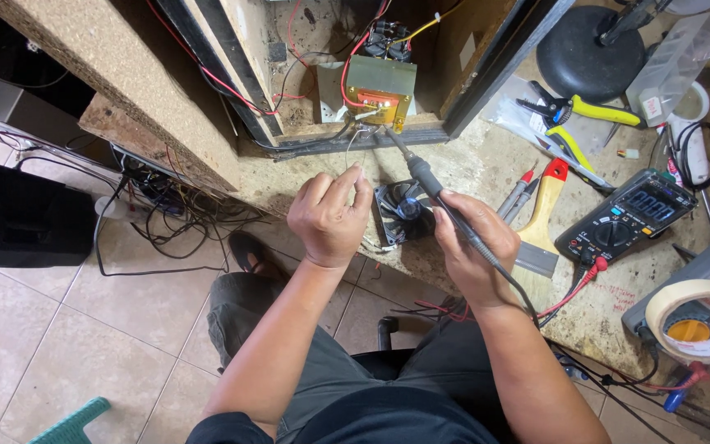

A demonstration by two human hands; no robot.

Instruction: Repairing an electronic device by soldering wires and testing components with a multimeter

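Note:
My right hand point(472, 251) grips a black soldering iron point(421, 173) like a pen, its tip reaching up to the terminals of a transformer point(380, 92) inside an open wooden cabinet point(166, 90). My left hand point(329, 218) pinches a thin strand of solder wire point(352, 146) that curves up toward the same terminals. Red, yellow and black wires run around the transformer. A small black fan point(404, 212) lies on the bench between my two hands.
On the stained bench point(486, 156) to the right lie a digital multimeter point(628, 215) with red leads, a wooden-handled paintbrush point(542, 215), yellow-handled cutters point(585, 111), a roll of masking tape point(700, 316) and a black round base point(589, 41). Tangled cables point(166, 197) hang at the left over a tiled floor.

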